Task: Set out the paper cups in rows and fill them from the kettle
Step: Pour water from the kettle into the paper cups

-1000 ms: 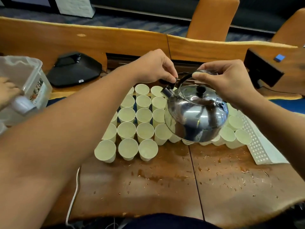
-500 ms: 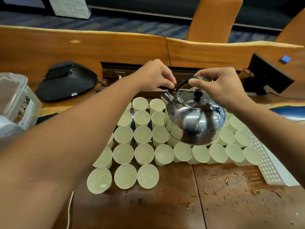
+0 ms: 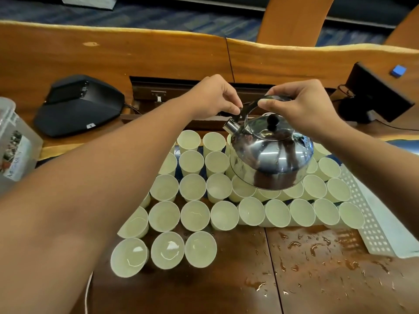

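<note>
I see the round polished steel kettle (image 3: pixel 271 152) hanging over the pale green paper cups (image 3: pixel 195 215), my right hand (image 3: pixel 303 107) clamped on its black handle, my left hand (image 3: pixel 214 96) pinching the spout lever. My worry: the low belly could clip the packed rims beneath my hands, toppling cups onto the already wet wooden desk (image 3: pixel 317 279).
</note>
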Demonstrator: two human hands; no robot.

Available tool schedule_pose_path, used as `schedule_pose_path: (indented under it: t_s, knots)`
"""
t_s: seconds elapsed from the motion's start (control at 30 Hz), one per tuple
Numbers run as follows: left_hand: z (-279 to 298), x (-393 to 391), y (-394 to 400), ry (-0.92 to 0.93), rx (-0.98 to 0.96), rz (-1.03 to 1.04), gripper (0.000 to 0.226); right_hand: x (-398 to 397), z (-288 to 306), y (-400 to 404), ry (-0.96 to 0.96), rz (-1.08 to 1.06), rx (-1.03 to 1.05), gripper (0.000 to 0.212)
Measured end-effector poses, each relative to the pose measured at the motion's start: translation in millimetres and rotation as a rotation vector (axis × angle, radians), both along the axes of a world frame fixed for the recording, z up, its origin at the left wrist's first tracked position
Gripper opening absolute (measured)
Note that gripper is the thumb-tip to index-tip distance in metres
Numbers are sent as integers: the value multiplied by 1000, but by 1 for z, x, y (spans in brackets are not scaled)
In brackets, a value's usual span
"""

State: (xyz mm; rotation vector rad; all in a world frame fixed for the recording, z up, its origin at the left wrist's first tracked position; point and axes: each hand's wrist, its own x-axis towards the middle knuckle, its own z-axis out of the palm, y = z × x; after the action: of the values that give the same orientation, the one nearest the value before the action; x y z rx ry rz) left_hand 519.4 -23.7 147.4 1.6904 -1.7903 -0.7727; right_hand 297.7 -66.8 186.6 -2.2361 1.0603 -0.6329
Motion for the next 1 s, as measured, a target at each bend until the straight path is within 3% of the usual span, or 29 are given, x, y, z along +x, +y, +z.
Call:
schedule_pose_path:
  t_s: [1.0]
  knots:
    - [-15, -2, -4, 42, 46, 35, 17, 6, -6, -1, 84, 6, -35, 21]
